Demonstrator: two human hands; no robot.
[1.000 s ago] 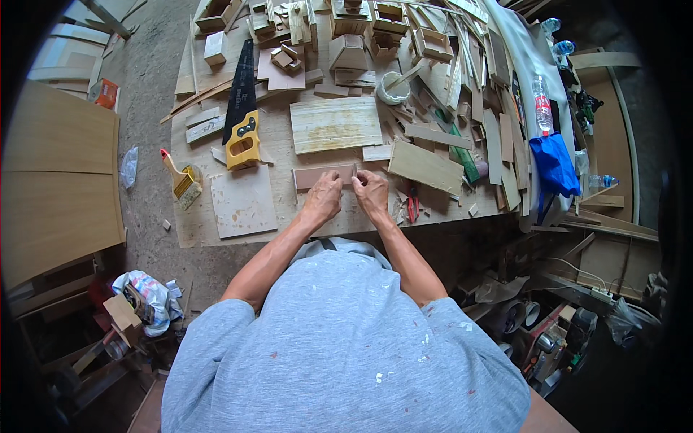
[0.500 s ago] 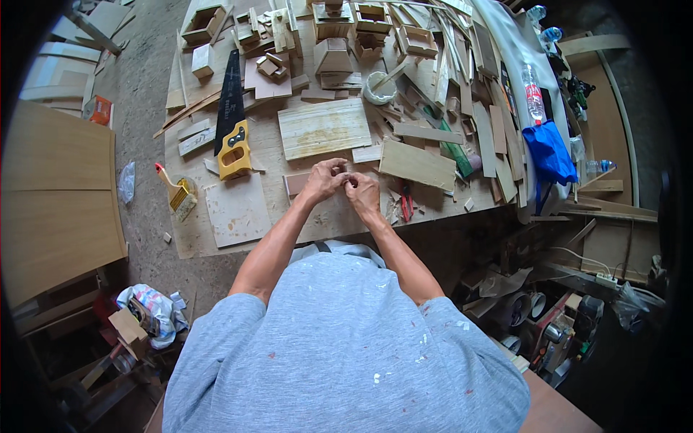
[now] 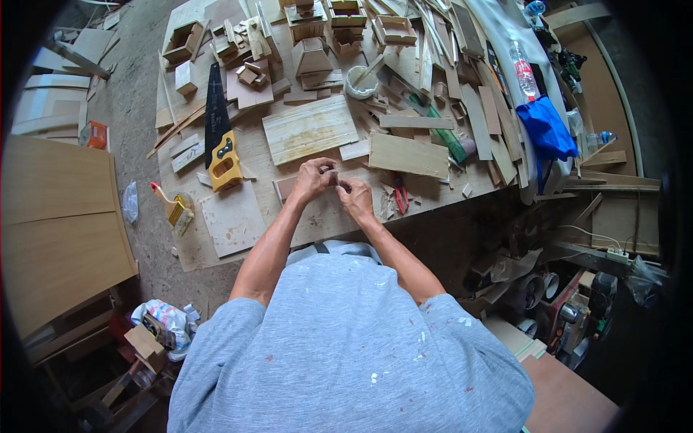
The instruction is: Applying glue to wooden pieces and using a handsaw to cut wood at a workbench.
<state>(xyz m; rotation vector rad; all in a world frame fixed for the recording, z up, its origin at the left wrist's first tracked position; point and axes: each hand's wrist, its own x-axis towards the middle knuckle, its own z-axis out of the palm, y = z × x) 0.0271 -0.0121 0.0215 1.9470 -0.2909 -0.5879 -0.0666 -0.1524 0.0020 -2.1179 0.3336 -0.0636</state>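
My left hand (image 3: 315, 177) and my right hand (image 3: 354, 198) meet at the bench's front middle, fingers curled and pinched around something small that I cannot make out. Under and left of them lies a pinkish wooden piece (image 3: 284, 188) with a raised edge strip, largely hidden. Red-handled pliers (image 3: 401, 195) lie right of my right hand. Beyond are a wide pale board (image 3: 310, 130) and a narrower beige board (image 3: 408, 157). A handsaw with yellow grip (image 3: 229, 144) lies to the left, near a pale square board (image 3: 231, 224).
A paintbrush (image 3: 173, 208) rests at the bench's left front. Small wooden boxes (image 3: 393, 29), offcuts and a white pot (image 3: 361, 83) crowd the back. A blue bag (image 3: 545, 126) and plastic bottle (image 3: 523, 68) are at the right. A large panel (image 3: 65, 224) stands left of the bench.
My hands have come together, my left rising and turning over the pinkish piece, which is now more covered. The bench has shifted slightly leftward in the picture as the view moved.
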